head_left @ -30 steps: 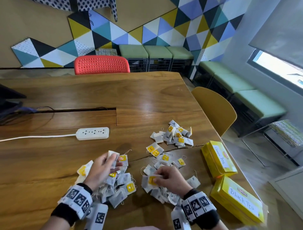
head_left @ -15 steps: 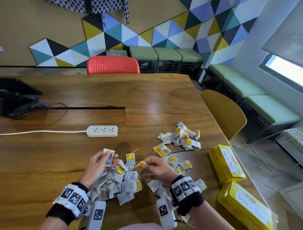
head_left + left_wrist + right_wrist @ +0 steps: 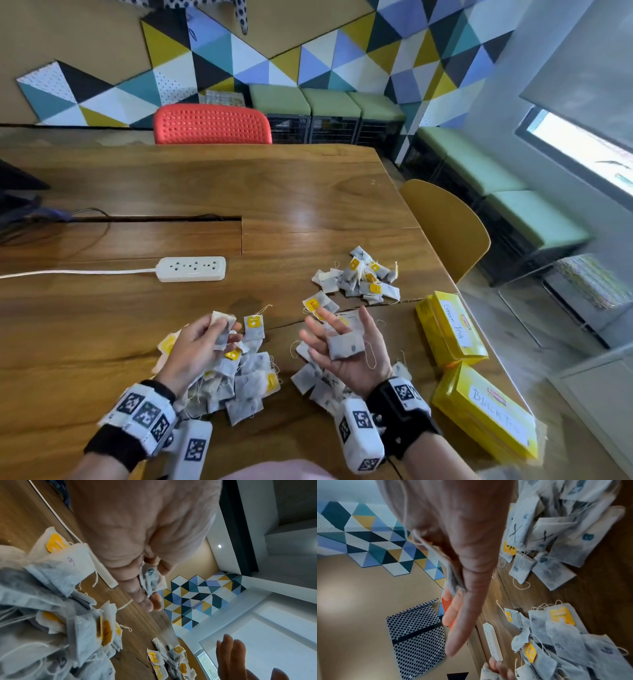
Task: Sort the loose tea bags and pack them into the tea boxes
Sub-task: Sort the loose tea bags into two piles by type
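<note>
My left hand (image 3: 222, 333) hovers over the left pile of tea bags (image 3: 246, 380) and pinches one tea bag (image 3: 222, 328) between thumb and fingers; the left wrist view shows a blue mark on that tea bag (image 3: 150, 580). My right hand (image 3: 337, 322) is turned palm up with straight fingers, and a grey tea bag (image 3: 345, 345) lies loose on the palm. Beneath it is a second pile (image 3: 318, 380). A third pile (image 3: 363, 281) lies farther back. Two shut yellow boxes stand at the right: "Green Tea" (image 3: 448, 325) and "Black Tea" (image 3: 486, 411).
A white power strip (image 3: 191, 269) with its cord lies left of centre on the wooden table (image 3: 308, 192). A cable slot (image 3: 154, 219) runs behind it. A red chair (image 3: 212, 125) stands at the far edge, a yellow chair (image 3: 448, 226) at the right edge.
My right hand has lifted out of the pile and turned palm up, now with a tea bag lying on it. The left hand still holds its bag above the left pile.
</note>
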